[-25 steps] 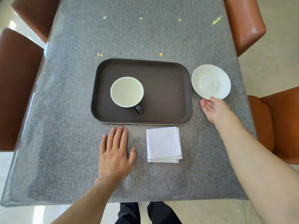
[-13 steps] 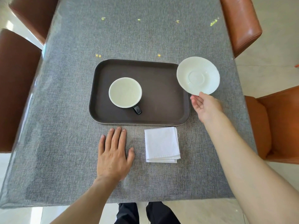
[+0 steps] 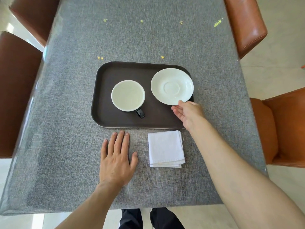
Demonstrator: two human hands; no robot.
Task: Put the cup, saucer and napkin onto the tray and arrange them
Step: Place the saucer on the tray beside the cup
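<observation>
A dark brown tray lies in the middle of the grey table. A cup, white inside with a black handle, stands on the tray's left half. My right hand grips the near rim of a white saucer and holds it over the tray's right half, slightly tilted. A folded white napkin lies on the table just in front of the tray. To the napkin's left, my left hand rests flat on the table with fingers spread, holding nothing.
Brown leather chairs stand at the left and far left, orange ones at the right and far right. The grey tablecloth carries small yellow specks. The table's near edge runs just above my legs.
My right hand has lifted the saucer from the table right of the tray and carried it left, over the tray's right half. The left hand, cup and napkin have stayed put.
</observation>
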